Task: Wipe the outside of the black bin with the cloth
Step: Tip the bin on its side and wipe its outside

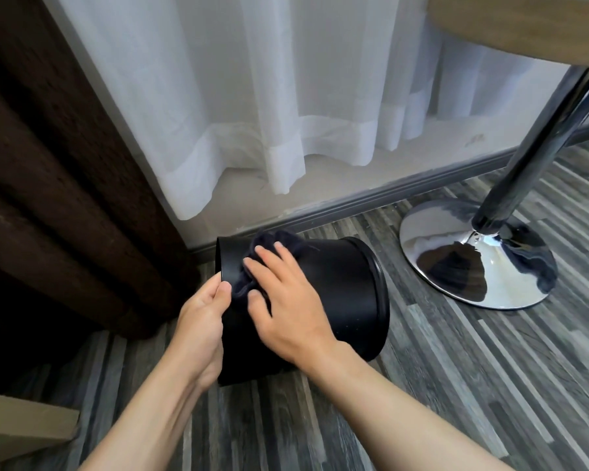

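Observation:
The black bin (pixel 340 294) lies tipped on its side above the floor, its rimmed mouth to the right and its base end to the left. My left hand (pixel 199 321) grips the base edge and holds the bin. A dark cloth (pixel 269 244) is bunched on the bin's upper side near the base. My right hand (pixel 284 300) presses flat on the cloth, fingers spread, thumb tucked into its folds. The cloth is partly hidden under that hand.
A chrome table base (pixel 456 266) and its slanted pole (pixel 524 144) stand close on the right, under a wooden tabletop (pixel 524 25). A white sheer curtain (pixel 252 113) and a grey skirting board (pixel 388 195) lie behind. A dark brown curtain (pixel 48 181) hangs at left.

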